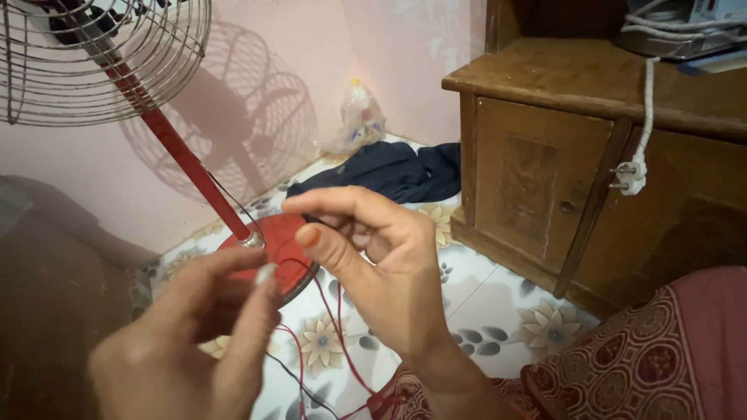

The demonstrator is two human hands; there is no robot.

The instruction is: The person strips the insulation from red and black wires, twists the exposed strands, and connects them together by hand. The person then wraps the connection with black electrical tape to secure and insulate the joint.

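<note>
Red thin wires (342, 342) run between our hands, in front of the red fan base (272, 241). Right hand (373, 264) and left hand (194, 342) each pinch wire ends; grip partly blurred. Wooden cabinet (545, 171) right of base.

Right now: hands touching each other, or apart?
Apart. The head view shows red fan base and floor tile in the gap between the left hand fingertips and the right hand thumb.

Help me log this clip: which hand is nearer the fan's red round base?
Left. The left hand has its fingertips overlapping the red base edge in view; the right hand is beside it, toward the wooden cabinet.
</note>
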